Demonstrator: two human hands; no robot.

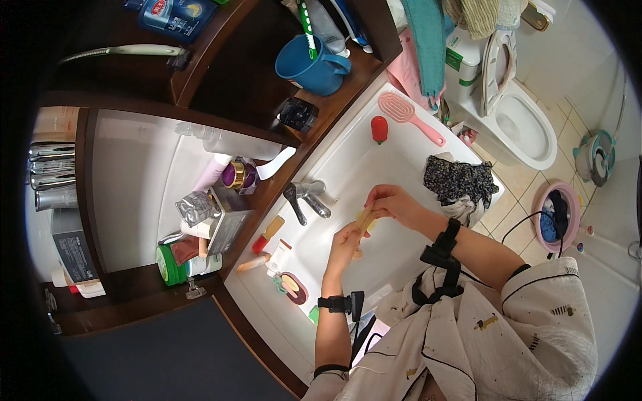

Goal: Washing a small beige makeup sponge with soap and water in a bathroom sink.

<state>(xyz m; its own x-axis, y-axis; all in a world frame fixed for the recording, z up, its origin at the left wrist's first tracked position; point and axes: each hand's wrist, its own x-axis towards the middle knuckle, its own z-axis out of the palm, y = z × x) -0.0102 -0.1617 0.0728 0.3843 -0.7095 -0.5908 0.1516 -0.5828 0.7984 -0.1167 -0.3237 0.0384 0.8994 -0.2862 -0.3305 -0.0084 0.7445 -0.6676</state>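
Note:
Both my hands are over a white washbasin (pixel 401 155), in front of a chrome faucet (pixel 311 198). My left hand (pixel 345 244) grips one end of a thin, pale yellow strip-like object (pixel 367 220). At its other end, the fingers of my right hand (pixel 393 204) pinch it. My fingers cover much of the object, so its exact kind is unclear. Each wrist wears a black strap with a small device.
On the basin rim lie a pink hairbrush (pixel 412 117), a red item with a green tip (pixel 379 130), a dark patterned cloth (pixel 457 180), a white tube (pixel 279 256) and a soap dish (pixel 295 289). A blue mug (pixel 312 67) stands on the shelf. Beyond are a toilet (pixel 524 125) and pink tub (pixel 573 220).

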